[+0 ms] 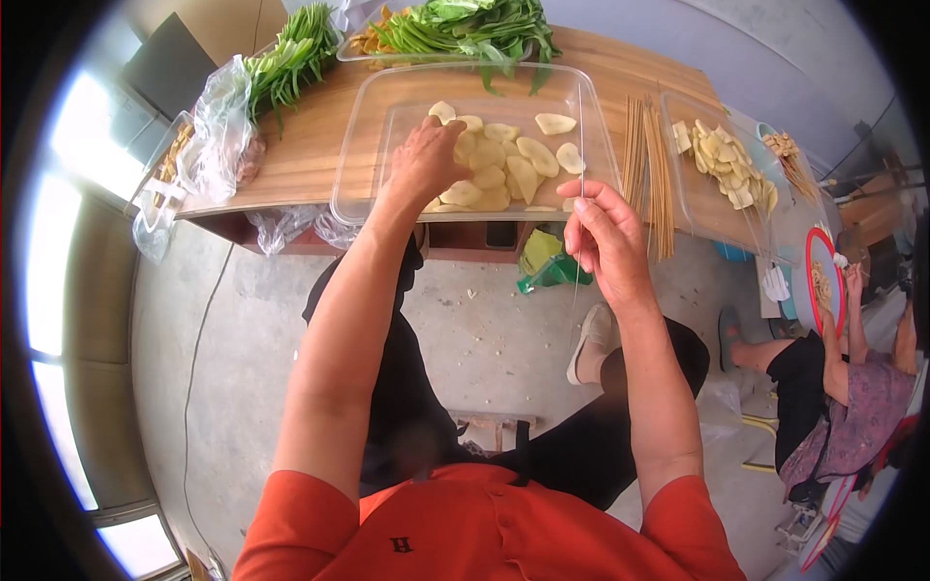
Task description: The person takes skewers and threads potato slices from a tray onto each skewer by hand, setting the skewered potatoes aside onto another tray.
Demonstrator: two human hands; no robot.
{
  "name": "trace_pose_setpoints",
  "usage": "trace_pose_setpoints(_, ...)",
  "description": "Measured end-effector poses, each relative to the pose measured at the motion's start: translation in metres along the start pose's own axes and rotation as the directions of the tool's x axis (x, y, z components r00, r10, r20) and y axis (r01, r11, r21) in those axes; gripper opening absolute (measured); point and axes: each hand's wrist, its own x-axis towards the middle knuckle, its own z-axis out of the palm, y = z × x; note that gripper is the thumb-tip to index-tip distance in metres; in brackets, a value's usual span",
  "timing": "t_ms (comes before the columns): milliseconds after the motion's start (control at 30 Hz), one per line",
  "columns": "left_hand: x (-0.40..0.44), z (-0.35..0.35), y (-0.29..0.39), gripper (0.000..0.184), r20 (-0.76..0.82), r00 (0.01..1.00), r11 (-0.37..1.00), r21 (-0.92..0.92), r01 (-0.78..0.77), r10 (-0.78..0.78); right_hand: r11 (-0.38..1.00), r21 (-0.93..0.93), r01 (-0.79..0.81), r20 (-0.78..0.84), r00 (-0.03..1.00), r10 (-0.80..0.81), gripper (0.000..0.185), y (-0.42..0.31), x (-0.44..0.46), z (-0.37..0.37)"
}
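A clear plastic tray (360, 136) on the wooden table holds many pale slices (489, 155), which look like potato. My left hand (426, 160) reaches over the tray's left part, its fingers bent down at the edge of the slices; whether a slice is between them is hidden. At the tray's front right, my right hand (608, 232) pinches a thin skewer (581, 126) between thumb and fingers. The skewer stands roughly upright in view, its upper part over the tray, with no slice visible on it.
Loose skewers (651, 174) lie right of the tray, beside another tray with skewered slices (727, 160). Leafy greens (475, 29) and green stalks (295, 58) are at the back. A plastic bag (218, 126) sits left. Another person (843, 407) works at far right.
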Motion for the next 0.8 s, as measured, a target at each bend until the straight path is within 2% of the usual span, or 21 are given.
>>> trace_pose_setpoints(67, 0.001, -0.004, 0.003, 0.06, 0.049, 0.998, 0.999, 0.038, -0.029, 0.027, 1.0, 0.006, -0.001, -0.01, 1.0, 0.001, 0.021, 0.0, 0.001, 0.0)
trace_pose_setpoints(200, 0.008, -0.001, -0.004, 0.057, 0.05, 0.998, 0.997, 0.064, -0.053, 0.049, 1.0, 0.001, -0.016, 0.002, 1.0, 0.016, 0.02, 0.002, 0.003, 0.001)
trace_pose_setpoints(300, 0.009, 0.003, -0.007, 0.053, -0.013, 0.998, 0.994, 0.09, -0.067, 0.069, 1.0, -0.018, -0.016, 0.015, 1.0, 0.016, 0.02, 0.001, 0.003, 0.004)
trace_pose_setpoints(367, 0.01, 0.006, -0.011, 0.047, -0.114, 0.978, 0.982, 0.091, -0.167, 0.177, 1.0, -0.022, -0.018, 0.024, 1.0, 0.018, 0.021, 0.003, 0.004, 0.004)
trace_pose_setpoints(400, 0.012, 0.005, -0.011, 0.047, -0.115, 0.978, 0.982, 0.09, -0.167, 0.177, 1.0, -0.023, -0.018, 0.023, 1.0, 0.018, 0.021, 0.004, 0.004, 0.004)
trace_pose_setpoints(467, 0.015, 0.001, -0.008, 0.045, -0.112, 0.987, 0.992, -0.039, -0.119, 0.114, 0.999, -0.024, -0.026, 0.024, 0.999, 0.026, 0.021, 0.005, 0.004, 0.004)
trace_pose_setpoints(500, 0.016, -0.004, -0.007, 0.045, -0.114, 0.987, 0.992, -0.039, -0.117, 0.112, 0.999, -0.026, -0.026, 0.027, 0.999, 0.027, 0.021, 0.006, 0.004, 0.005)
trace_pose_setpoints(567, 0.018, -0.014, -0.003, 0.042, -0.193, 0.981, 0.969, -0.246, -0.028, -0.02, 0.997, -0.068, -0.019, 0.033, 0.999, 0.021, 0.021, 0.008, 0.003, 0.006)
trace_pose_setpoints(600, 0.017, -0.019, -0.002, 0.042, -0.195, 0.981, 0.969, -0.245, -0.029, -0.02, 0.998, -0.068, -0.017, 0.034, 0.999, 0.02, 0.021, 0.008, 0.002, 0.007)
trace_pose_setpoints(633, 0.015, -0.023, 0.0, 0.036, -0.159, 0.981, 0.84, -0.543, 0.009, -0.113, 0.997, -0.074, -0.035, 0.05, 0.998, 0.039, 0.022, 0.007, 0.001, 0.009)
trace_pose_setpoints(667, 0.012, -0.027, 0.002, 0.031, -0.095, 0.977, 0.62, -0.783, 0.045, -0.19, 0.995, -0.081, -0.053, 0.067, 0.996, 0.059, 0.023, 0.007, -0.001, 0.011)
trace_pose_setpoints(700, 0.007, -0.031, 0.005, 0.024, -0.017, 0.978, 0.448, -0.89, 0.079, -0.206, 0.995, -0.083, -0.052, 0.068, 0.996, 0.058, 0.023, 0.008, -0.002, 0.012)
trace_pose_setpoints(733, 0.006, -0.03, 0.002, 0.024, -0.02, 0.978, 0.447, -0.891, 0.076, -0.208, 0.993, -0.086, -0.078, 0.094, 0.992, 0.086, 0.024, 0.009, -0.002, 0.014)
trace_pose_setpoints(800, 0.006, -0.025, -0.005, 0.02, 0.187, 0.975, -0.001, -0.982, 0.188, -0.117, 0.991, -0.096, -0.097, 0.125, 0.986, 0.109, 0.024, 0.01, -0.002, 0.019)
